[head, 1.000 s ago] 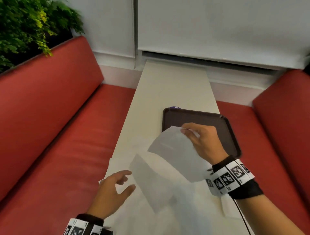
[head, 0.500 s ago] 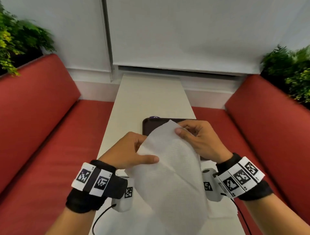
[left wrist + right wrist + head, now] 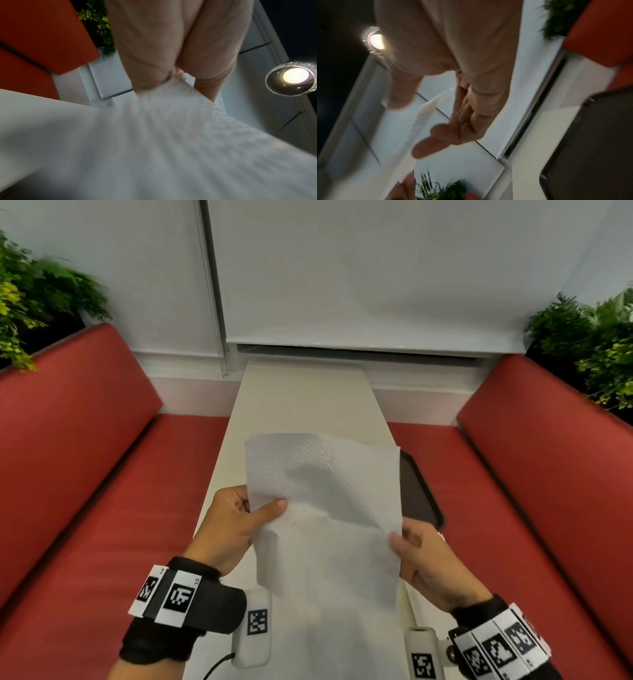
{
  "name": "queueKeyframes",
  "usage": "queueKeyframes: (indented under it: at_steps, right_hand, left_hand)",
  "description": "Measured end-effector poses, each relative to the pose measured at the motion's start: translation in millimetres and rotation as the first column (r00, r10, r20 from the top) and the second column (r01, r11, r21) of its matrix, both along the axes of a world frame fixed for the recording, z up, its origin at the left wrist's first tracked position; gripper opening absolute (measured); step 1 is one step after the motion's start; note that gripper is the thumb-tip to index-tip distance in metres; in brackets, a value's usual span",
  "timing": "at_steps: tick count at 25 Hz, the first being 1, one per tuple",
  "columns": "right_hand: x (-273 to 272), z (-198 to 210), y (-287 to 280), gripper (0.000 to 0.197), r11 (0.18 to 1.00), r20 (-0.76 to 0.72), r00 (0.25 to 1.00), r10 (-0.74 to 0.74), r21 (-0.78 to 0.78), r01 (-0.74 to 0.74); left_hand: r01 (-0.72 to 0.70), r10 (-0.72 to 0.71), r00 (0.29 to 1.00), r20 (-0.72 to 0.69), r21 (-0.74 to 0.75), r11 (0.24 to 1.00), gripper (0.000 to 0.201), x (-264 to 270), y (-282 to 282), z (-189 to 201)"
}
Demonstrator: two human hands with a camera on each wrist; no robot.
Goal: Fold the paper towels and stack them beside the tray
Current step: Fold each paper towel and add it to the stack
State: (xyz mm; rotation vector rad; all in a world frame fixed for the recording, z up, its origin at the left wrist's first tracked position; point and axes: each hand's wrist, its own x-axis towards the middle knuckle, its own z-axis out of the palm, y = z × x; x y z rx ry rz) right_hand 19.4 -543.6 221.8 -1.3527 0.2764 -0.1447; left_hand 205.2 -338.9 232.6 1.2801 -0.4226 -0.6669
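The red booth seats (image 3: 85, 474) flank a long, pale surface (image 3: 305, 402) that runs away toward the window blind (image 3: 370, 275), with leafy plants (image 3: 41, 296) behind the seat backs on both sides. On the right half of that surface lies the dark tray (image 3: 419, 494), only its right rim and a strip of its floor visible past what is held in front of it; whether anything lies in it cannot be told. The paper towel (image 3: 325, 508) is up in the air in front of the person, a white embossed sheet hanging roughly upright above the surface, spread wide with a soft diagonal buckle across its middle and no crisp crease that I can make out. The left hand (image 3: 233, 525) pinches the sheet's left edge, thumb on the near face and fingers curled behind; the left wrist view shows the sheet gathered between thumb and fingers. The right hand (image 3: 424, 563) holds the right edge lower down; the right wrist view, blurred, shows the edge running between the thumb and the fairly straight fingers, so I read it as a light pinch. By my judgement the task is at an early point for this sheet: it is opened out and squared for its first fold, not yet folded. The pale area below the hands may hold more towels, but I cannot tell, and no finished stack beside the tray is visible, so folding and stacking remain.
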Motion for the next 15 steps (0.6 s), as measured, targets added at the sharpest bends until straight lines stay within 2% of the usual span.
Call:
queueKeyframes:
  at_steps: [3, 5, 9, 12, 15]
  right_hand:
    - [4.2, 10.0, -4.3, 0.031, 0.981, 0.103, 0.987, -0.122, -0.140, 0.136]
    - [4.4, 16.3, -11.3, 0.021, 0.967, 0.137, 0.974, -0.179, -0.160, 0.200]
    - [6.9, 20.4, -22.4, 0.024, 0.960, 0.143, 0.980, -0.140, -0.224, 0.170]
    - [10.0, 23.0, -30.1, 0.044, 0.975, 0.181, 0.974, -0.139, -0.147, 0.166]
    - [12.6, 21.8, -34.4, 0.033, 0.979, 0.213, 0.960, -0.180, -0.053, 0.196]
  left_hand:
    - [0.003, -0.002, 1.000, 0.023, -0.028, 1.000, 0.060, -1.4, 1.7, -2.5]
    - [0.020, -0.019, 0.999, 0.036, -0.053, 0.998, 0.062, -2.7, 3.6, -1.4]
    - [0.049, -0.047, 0.988, 0.148, -0.011, 0.999, 0.017, -8.9, 1.0, 11.5]
    - [0.085, -0.082, 0.976, 0.203, -0.007, 0.996, 0.025, -8.3, -1.7, 17.6]
    - [0.124, -0.110, 0.979, 0.170, -0.078, 0.989, 0.042, -4.3, -2.1, 18.3]
